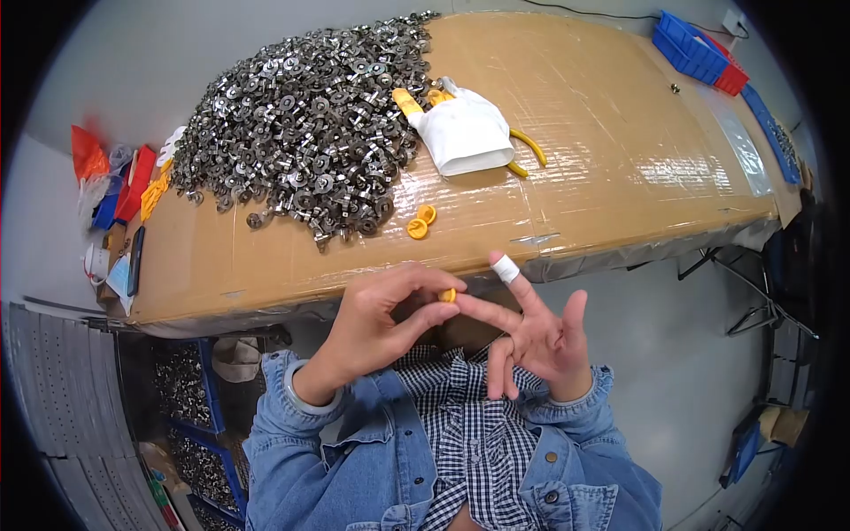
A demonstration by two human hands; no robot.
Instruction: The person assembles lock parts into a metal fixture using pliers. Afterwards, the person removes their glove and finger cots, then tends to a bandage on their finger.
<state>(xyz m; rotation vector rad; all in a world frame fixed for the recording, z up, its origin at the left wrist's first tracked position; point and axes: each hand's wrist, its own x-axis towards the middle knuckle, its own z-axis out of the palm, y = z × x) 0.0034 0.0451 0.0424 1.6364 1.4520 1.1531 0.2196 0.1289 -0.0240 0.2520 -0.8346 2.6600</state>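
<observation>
My left hand (367,323) pinches a small yellow finger cot (448,295) between thumb and fingertips. The cot is at the tip of one outstretched finger of my right hand (540,336); how far it covers the tip I cannot tell. My right hand is spread palm up, with white tape (506,269) wrapped round another finger. Two more things like it, rolled yellow finger cots (417,228), lie on the cardboard-covered table (584,106) in front of my hands. Beyond them lies a white glove (465,133) with yellow fingertips, partly covering a yellow-handled tool (531,147).
A large heap of small metal parts (297,124) covers the table's left. Blue (686,46) and red (733,78) bins stand at the far right corner. At the left edge lie a dark phone (135,261) and a red bin (135,183). Blue crates (212,389) of parts stand below left.
</observation>
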